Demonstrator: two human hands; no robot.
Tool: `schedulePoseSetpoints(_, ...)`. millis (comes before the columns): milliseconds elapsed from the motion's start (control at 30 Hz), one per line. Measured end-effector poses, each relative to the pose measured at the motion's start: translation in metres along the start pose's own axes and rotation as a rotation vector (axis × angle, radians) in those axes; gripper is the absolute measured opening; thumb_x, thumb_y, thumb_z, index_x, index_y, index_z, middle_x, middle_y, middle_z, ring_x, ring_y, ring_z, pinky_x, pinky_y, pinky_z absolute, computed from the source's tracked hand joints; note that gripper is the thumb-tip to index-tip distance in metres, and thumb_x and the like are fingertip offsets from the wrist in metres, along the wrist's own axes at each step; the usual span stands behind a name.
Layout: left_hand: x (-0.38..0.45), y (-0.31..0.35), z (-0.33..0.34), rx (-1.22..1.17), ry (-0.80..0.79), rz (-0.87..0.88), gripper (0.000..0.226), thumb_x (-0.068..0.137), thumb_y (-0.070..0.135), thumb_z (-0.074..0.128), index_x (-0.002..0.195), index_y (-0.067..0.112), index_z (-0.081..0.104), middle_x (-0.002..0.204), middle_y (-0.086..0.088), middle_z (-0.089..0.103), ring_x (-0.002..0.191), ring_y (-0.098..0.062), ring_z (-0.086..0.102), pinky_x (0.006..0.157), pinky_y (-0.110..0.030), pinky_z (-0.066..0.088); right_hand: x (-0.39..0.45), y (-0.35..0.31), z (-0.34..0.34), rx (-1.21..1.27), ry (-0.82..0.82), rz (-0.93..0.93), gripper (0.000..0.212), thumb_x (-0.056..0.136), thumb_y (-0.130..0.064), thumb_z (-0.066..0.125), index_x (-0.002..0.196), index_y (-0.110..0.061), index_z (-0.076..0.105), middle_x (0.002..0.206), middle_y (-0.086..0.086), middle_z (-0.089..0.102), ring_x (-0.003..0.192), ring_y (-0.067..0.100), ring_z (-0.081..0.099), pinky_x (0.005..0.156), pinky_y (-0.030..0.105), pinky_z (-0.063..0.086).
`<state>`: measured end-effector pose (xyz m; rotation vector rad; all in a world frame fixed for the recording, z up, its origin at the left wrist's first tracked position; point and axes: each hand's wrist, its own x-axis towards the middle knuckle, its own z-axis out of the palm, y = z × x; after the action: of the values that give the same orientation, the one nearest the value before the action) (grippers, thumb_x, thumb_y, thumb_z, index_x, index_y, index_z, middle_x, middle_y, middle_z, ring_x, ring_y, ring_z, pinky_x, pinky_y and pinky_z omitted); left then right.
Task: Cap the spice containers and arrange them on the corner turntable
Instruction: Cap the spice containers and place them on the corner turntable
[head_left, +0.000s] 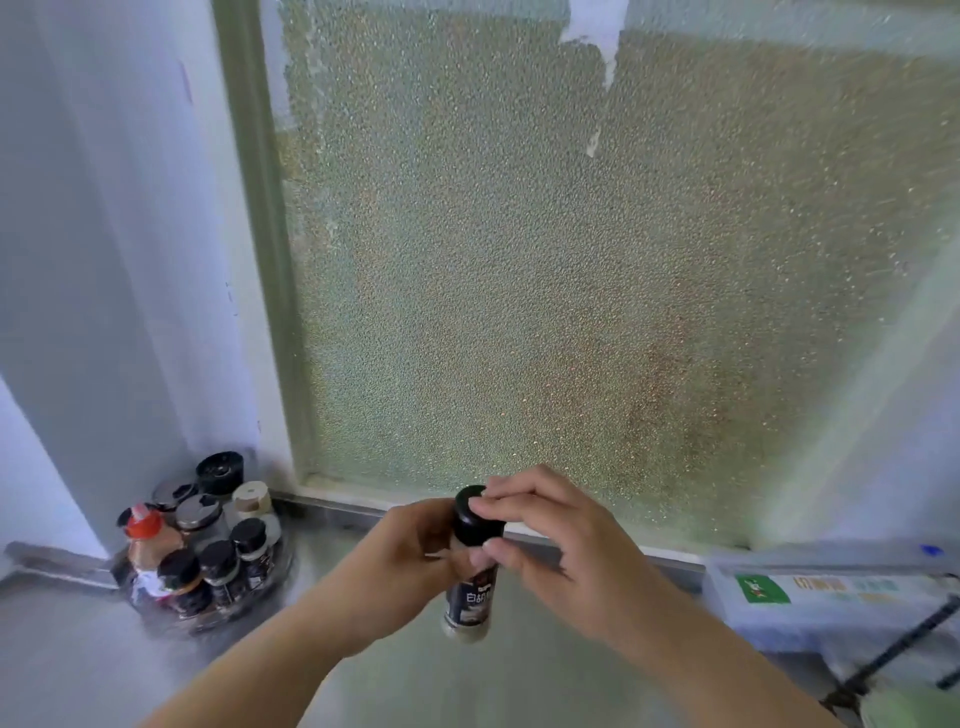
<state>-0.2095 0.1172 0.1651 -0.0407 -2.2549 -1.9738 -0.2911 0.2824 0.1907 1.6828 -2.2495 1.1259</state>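
1. Left hand (415, 556) grips the spice bottle (470, 587) body, held upright above the counter (78, 649).
2. Right hand (540, 535) pinches the bottle's black cap (475, 517).
3. Turntable (270, 577), left of the bottle, in the corner, packed with capped jars (223, 566).
4. Frosted window (571, 260) behind the bottle.

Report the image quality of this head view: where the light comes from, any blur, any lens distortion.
Head view: soft daylight comes through the textured window pane, so no hard shadows; wide-angle bending shows in the slanted window frame; the spice bottle in the two hands is fairly sharp, its label partly readable; the turntable jars and the box at right look softer, smeared toward the edges.
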Motion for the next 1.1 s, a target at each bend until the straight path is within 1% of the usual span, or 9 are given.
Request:
schedulePoseSetpoints(200,-0.005,-0.007,-0.026,0.063,0.036,-0.054,0.049,0.059,0.014,0.079,0.103,0.022,0.060,0.094,-0.008,0.071,0.082,-0.012,0.066,0.081,-0.031,0.054,0.029,-0.019,-0.006,-0.160,-0.322,0.065,0.046,0.088,-0.034,0.059,0.130,-0.044,0.043,0.131,-0.025,0.038,0.119,-0.011,0.039,0.100,0.006,0.028)
schedulePoseSetpoints(300,-0.006,-0.006,-0.032,0.142,0.122,-0.055,0.054,0.055,0.013,0.085,0.100,0.026,0.058,0.093,-0.010,0.071,0.080,-0.024,0.069,0.078,-0.039,0.056,0.048,-0.034,-0.010,-0.299,-0.467,0.115,0.049,0.088,-0.029,0.061,0.133,-0.038,0.044,0.130,-0.015,0.049,0.110,-0.006,0.043,0.089,0.001,0.027)
schedulePoseSetpoints(400,-0.009,-0.005,-0.028,0.286,0.231,-0.018,0.045,0.060,0.017,0.084,0.095,0.031,0.059,0.078,0.002,0.069,0.065,-0.002,0.062,0.065,-0.019,0.051,0.058,-0.044,-0.004,-0.435,-0.475,0.211,0.040,0.085,-0.045,0.058,0.121,-0.027,0.053,0.115,-0.003,0.060,0.101,0.014,0.056,0.080,0.026,0.043)
schedulePoseSetpoints(567,-0.013,0.001,-0.027,0.538,0.245,0.134,0.045,0.064,0.025,0.079,0.105,0.025,0.060,0.071,0.021,0.058,0.071,0.011,0.053,0.065,-0.008,0.040,0.058,-0.043,0.013,-0.375,-0.358,0.507,0.059,0.078,-0.071,0.043,0.077,-0.014,0.058,0.063,0.009,0.070,0.049,0.015,0.065,0.057,0.031,0.053)
schedulePoseSetpoints(667,-0.013,-0.003,-0.029,0.486,0.249,0.109,0.055,0.063,0.029,0.081,0.112,0.027,0.057,0.081,0.018,0.062,0.078,0.005,0.059,0.068,-0.005,0.040,0.061,-0.037,0.007,-0.315,-0.420,0.453,0.060,0.073,-0.074,0.047,0.103,-0.023,0.063,0.097,-0.002,0.072,0.081,0.009,0.068,0.079,0.034,0.054)
schedulePoseSetpoints(733,-0.012,-0.007,-0.031,0.449,0.266,0.080,0.062,0.060,0.034,0.081,0.117,0.027,0.055,0.088,0.017,0.063,0.085,0.000,0.062,0.071,-0.004,0.041,0.064,-0.038,-0.003,-0.215,-0.511,0.401,0.055,0.075,-0.052,0.066,0.126,-0.038,0.051,0.120,-0.016,0.057,0.103,0.000,0.056,0.090,0.024,0.048)
schedulePoseSetpoints(900,-0.008,-0.010,-0.027,0.426,0.252,0.097,0.067,0.059,0.032,0.082,0.119,0.029,0.054,0.095,0.019,0.063,0.090,0.006,0.059,0.076,-0.001,0.041,0.062,-0.041,0.002,-0.397,-0.360,0.404,0.042,0.080,-0.061,0.054,0.090,-0.021,0.064,0.079,0.001,0.069,0.070,0.016,0.065,0.069,0.037,0.054)
schedulePoseSetpoints(1033,-0.005,-0.009,-0.028,0.397,0.243,0.077,0.067,0.057,0.038,0.082,0.117,0.035,0.052,0.094,0.017,0.064,0.088,0.002,0.061,0.077,-0.004,0.043,0.058,-0.037,-0.007,-0.302,-0.430,0.411,0.055,0.078,-0.061,0.057,0.128,-0.043,0.045,0.122,-0.016,0.058,0.097,0.003,0.059,0.087,0.027,0.048)
schedulePoseSetpoints(1100,-0.003,-0.007,-0.028,0.410,0.249,0.079,0.064,0.056,0.036,0.084,0.111,0.043,0.051,0.089,0.019,0.063,0.086,0.003,0.061,0.077,-0.006,0.044,0.056,-0.042,-0.004,-0.318,-0.437,0.365,0.048,0.079,-0.052,0.062,0.123,-0.039,0.049,0.110,-0.016,0.059,0.091,0.000,0.057,0.080,0.019,0.046)
